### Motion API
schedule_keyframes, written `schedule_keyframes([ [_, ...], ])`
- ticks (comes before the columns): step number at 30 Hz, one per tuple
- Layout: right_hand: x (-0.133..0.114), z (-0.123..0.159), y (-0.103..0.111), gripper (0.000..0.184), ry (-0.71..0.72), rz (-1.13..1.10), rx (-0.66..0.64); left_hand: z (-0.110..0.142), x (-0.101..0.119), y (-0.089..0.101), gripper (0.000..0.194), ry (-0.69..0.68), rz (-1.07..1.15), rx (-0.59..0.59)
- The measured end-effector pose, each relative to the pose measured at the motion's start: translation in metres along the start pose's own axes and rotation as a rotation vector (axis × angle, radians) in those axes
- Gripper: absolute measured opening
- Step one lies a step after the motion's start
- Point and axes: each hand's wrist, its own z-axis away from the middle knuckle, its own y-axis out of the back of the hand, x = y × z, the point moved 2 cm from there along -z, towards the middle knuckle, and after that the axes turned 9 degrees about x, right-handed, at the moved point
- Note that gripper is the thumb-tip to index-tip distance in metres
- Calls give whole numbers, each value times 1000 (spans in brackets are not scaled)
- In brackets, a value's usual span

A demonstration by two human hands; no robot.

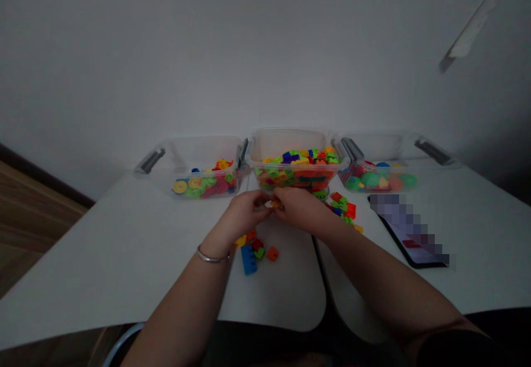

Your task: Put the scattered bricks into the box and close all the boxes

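Below the three clear bins, the middle one (296, 174) heaped with bricks, I see the left hand (245, 212) and right hand (296, 207) meet over the white table (166, 278). Between them their fingertips pinch a small yellowish piece (275, 204), near a blue block (249, 259).

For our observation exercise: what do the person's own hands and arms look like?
The left hand and right hand are ungloved. A thin silver bangle sits near the left wrist; a dark sleeve shows high on the right arm.
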Motion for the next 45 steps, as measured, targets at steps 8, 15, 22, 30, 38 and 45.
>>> schedule_keyframes([
  [8, 0, 2, 19, 16, -8, -306, 152, 1, 7, 7, 16, 66, 411, 137],
  [15, -4, 6, 36, 19, 14, -540, 171, 3, 9, 13, 24, 51, 672, 191],
  [22, 27, 14, 82, 30, -117, -184, 527, 4, 6, 16, 19, 146, 705, 289],
  [30, 66, 17, 88, 35, -152, 131, 573, 4, -1, 14, 25, 245, 839, 396],
  [38, 54, 14, 80, 41, -242, 257, 276, 2, -4, 13, 25, 263, 864, 400],
  [45, 50, 12, 76, 46, -228, 367, 207, 3, -2, 13, 23, 260, 853, 377],
])
